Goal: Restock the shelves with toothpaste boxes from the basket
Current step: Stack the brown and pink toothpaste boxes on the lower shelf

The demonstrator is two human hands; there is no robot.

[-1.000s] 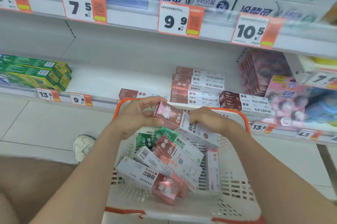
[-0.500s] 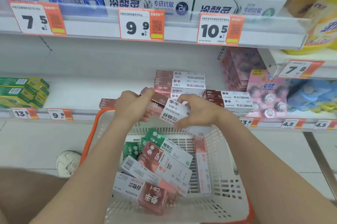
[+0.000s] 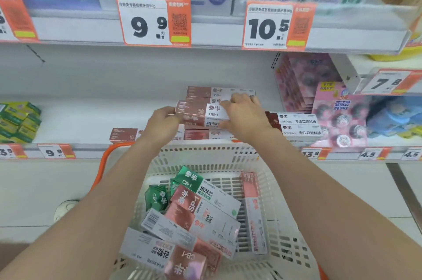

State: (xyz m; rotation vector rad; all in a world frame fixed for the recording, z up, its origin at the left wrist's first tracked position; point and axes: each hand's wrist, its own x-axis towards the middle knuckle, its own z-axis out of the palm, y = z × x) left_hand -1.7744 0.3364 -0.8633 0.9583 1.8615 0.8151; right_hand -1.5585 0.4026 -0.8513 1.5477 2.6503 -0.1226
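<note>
- Shelf (image 3: 91, 120): bare room left of the stack, back wall well behind.
- Basket (image 3: 205, 152) below, more boxes waiting inside.
- Stack of brown CB-1 boxes (image 3: 201, 92): its front edge is the line to match.
- Toothpaste box (image 3: 194, 108) is up from over the basket and now at the stack's front, placement looks close!
- Left hand (image 3: 164, 124) grips its left end; right hand (image 3: 244, 117) has fingers curled over the right half.
</note>
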